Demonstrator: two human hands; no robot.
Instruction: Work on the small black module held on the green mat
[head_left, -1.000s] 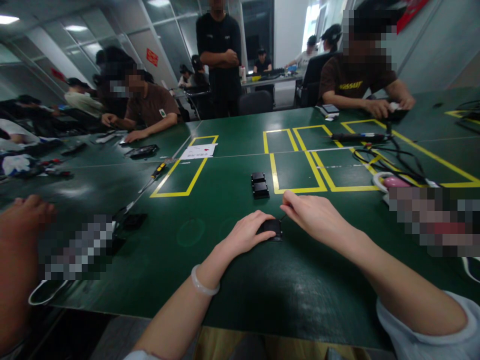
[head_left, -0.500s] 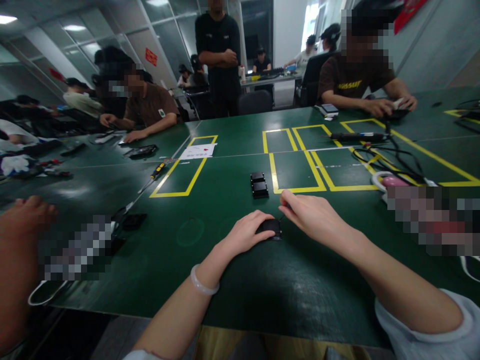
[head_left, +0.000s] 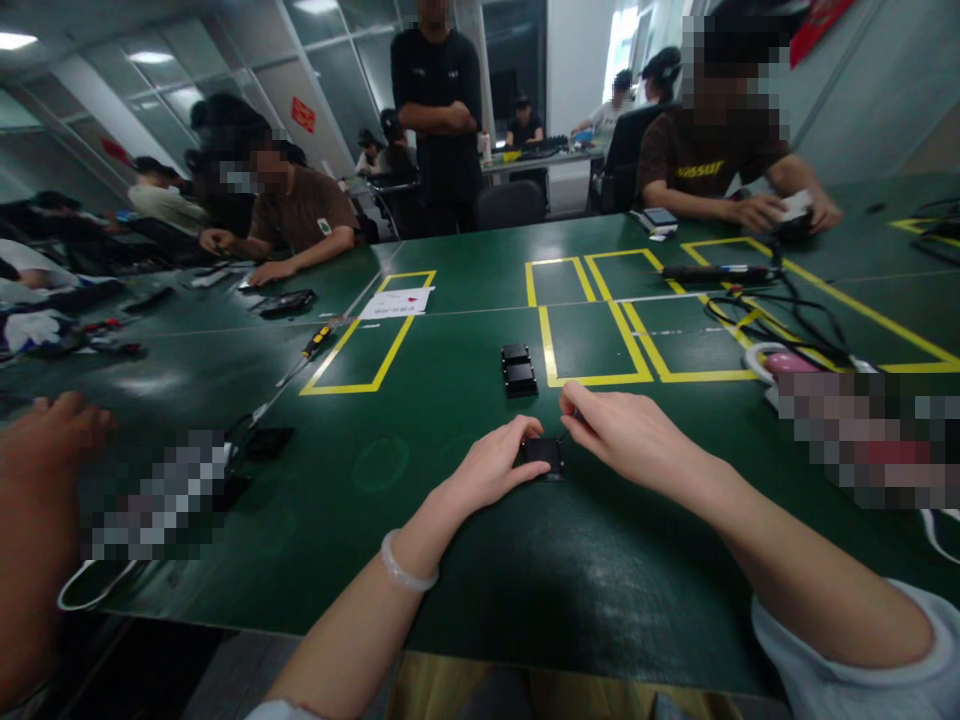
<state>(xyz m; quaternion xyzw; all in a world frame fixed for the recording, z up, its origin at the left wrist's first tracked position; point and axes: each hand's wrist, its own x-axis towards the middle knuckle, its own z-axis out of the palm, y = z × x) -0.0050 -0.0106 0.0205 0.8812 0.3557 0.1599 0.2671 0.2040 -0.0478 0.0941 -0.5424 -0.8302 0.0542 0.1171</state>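
Observation:
On the green table in front of me lies a small flat black square part (head_left: 543,457). My left hand (head_left: 499,462) grips it from the left, thumb along the near edge and fingers by the far edge. At the part's upper right corner, my right hand (head_left: 600,418) is closed in a pinch around a thin dark tool (head_left: 564,436). Only a short stretch of that tool shows, and its kind is hidden by the fingers. Just beyond my hands rests a black block in two square sections (head_left: 519,370), apart from both hands.
Yellow tape outlines (head_left: 596,380) mark the table. A yellow-and-black screwdriver (head_left: 316,343) lies left. Black cables (head_left: 806,325) and a dark pen-shaped tool (head_left: 716,274) lie right. Another person's hand (head_left: 56,440) is at far left; a co-worker (head_left: 712,160) sits opposite.
My left fingers have drawn back slightly, so more of the square part's top shows. My right hand stays almost in place. The co-worker opposite has shifted the item in their hands.

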